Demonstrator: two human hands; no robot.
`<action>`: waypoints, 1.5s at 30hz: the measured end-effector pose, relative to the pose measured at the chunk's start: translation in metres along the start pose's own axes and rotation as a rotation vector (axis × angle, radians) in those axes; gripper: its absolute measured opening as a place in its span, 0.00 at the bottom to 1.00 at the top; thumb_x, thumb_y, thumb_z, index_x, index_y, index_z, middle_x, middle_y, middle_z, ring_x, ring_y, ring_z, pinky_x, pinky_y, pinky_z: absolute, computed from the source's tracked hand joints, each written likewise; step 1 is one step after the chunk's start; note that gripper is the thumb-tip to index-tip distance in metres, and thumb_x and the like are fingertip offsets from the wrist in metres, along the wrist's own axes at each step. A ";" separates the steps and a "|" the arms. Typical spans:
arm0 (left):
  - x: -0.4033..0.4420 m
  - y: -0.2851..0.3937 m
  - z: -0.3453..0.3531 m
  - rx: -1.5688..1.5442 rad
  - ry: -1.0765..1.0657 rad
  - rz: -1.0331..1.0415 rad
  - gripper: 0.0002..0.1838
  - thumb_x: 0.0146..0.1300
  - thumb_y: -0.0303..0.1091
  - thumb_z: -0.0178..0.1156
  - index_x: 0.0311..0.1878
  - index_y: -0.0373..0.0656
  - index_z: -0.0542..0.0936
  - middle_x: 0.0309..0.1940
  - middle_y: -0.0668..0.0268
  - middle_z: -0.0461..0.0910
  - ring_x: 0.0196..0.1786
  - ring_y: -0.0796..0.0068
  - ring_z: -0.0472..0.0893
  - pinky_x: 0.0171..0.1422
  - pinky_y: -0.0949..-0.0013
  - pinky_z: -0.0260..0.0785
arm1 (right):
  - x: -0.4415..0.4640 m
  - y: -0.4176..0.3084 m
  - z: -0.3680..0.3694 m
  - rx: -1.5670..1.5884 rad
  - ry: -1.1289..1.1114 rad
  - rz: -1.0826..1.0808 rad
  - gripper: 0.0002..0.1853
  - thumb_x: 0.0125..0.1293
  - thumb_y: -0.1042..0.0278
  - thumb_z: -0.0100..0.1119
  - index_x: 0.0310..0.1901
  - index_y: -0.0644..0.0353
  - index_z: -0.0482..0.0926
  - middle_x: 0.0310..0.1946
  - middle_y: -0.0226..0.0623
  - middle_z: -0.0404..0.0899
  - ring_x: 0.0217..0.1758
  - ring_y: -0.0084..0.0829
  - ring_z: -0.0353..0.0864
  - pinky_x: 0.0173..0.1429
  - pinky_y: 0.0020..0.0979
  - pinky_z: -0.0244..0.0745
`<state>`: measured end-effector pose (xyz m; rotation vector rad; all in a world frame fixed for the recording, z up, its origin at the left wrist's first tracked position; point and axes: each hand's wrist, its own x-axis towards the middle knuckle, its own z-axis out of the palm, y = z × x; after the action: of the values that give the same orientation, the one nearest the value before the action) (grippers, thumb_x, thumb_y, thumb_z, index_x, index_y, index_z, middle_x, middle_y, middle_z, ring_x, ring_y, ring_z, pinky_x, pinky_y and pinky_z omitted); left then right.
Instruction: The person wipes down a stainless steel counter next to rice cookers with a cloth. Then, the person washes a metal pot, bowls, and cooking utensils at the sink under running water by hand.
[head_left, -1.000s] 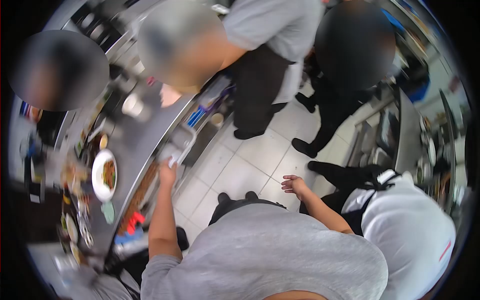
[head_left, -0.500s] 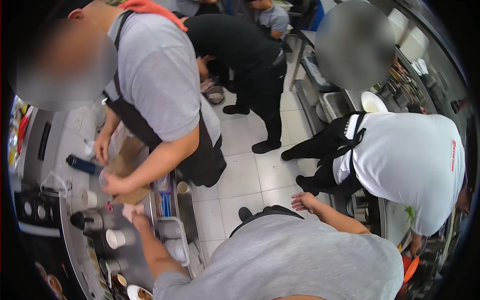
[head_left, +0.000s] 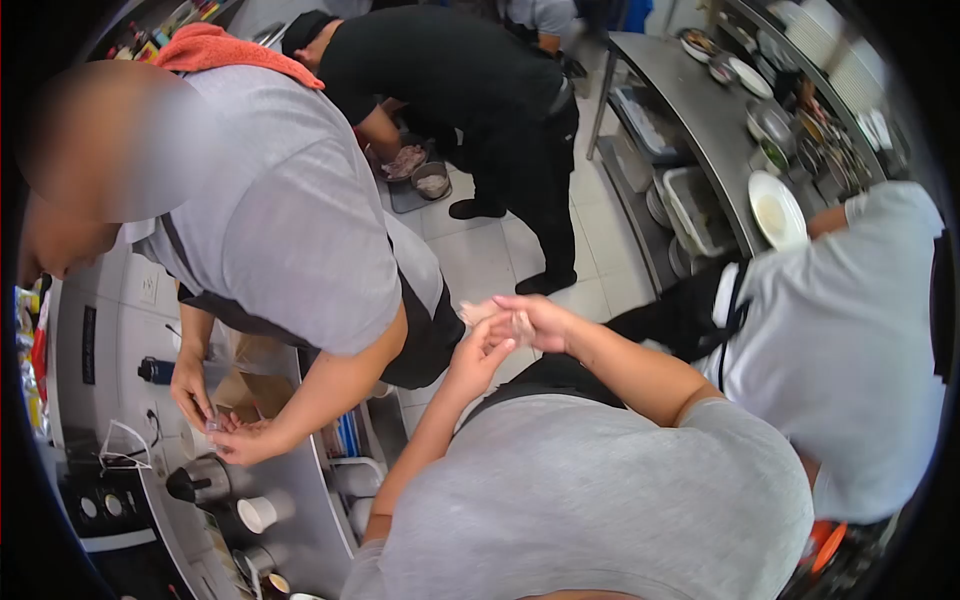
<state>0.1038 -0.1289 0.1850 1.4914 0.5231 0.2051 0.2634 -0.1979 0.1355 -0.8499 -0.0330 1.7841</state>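
My left hand (head_left: 486, 343) and my right hand (head_left: 545, 322) meet in front of my waist, fingers bent and touching. Between them is a pale, crumpled, thin piece (head_left: 477, 311), its kind not clear; a bit of it sticks out past the fingertips of my left hand. Part of it is hidden by the fingers. Both hands are closed about it, held over the dark apron and away from the counter.
At left, a co-worker (head_left: 290, 210) handles a small clear item over the steel counter (head_left: 305, 500), which bears a white paper cup (head_left: 257, 515) and a steel pitcher (head_left: 200, 480). Another person (head_left: 450, 100) bends over bowls ahead. A third (head_left: 840, 350) stands close at right.
My left hand has come off the left counter with the pale piece, over to my waist. My right hand has moved inward to meet it. The right-hand co-worker has shifted and turned.
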 end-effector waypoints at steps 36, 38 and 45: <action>0.644 0.165 0.147 0.031 -0.116 0.078 0.22 0.63 0.32 0.52 0.60 0.41 0.65 0.50 0.61 0.73 0.50 0.74 0.73 0.55 0.70 0.64 | 0.083 -0.622 -0.471 -0.556 0.838 -0.727 0.14 0.60 0.74 0.43 0.45 0.61 0.75 0.30 0.44 0.79 0.31 0.34 0.79 0.34 0.28 0.74; 0.690 0.169 0.135 0.025 0.003 0.135 0.22 0.63 0.32 0.52 0.60 0.41 0.64 0.50 0.61 0.72 0.49 0.75 0.73 0.54 0.71 0.64 | 0.061 -0.694 -0.452 -1.081 1.007 -0.941 0.19 0.55 0.81 0.40 0.48 0.61 0.74 0.40 0.47 0.77 0.46 0.39 0.77 0.50 0.31 0.71; 0.766 0.104 0.125 0.078 0.378 -0.035 0.20 0.59 0.35 0.56 0.55 0.42 0.70 0.38 0.65 0.76 0.35 0.79 0.75 0.40 0.74 0.68 | 0.052 -0.769 -0.495 -2.091 0.812 -0.926 0.20 0.50 0.82 0.43 0.47 0.61 0.75 0.48 0.45 0.73 0.58 0.47 0.65 0.67 0.42 0.51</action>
<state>0.8480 0.1076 0.1287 1.5243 0.8674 0.4480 1.1620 -0.0360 0.0605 -2.2679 -1.6117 -0.1607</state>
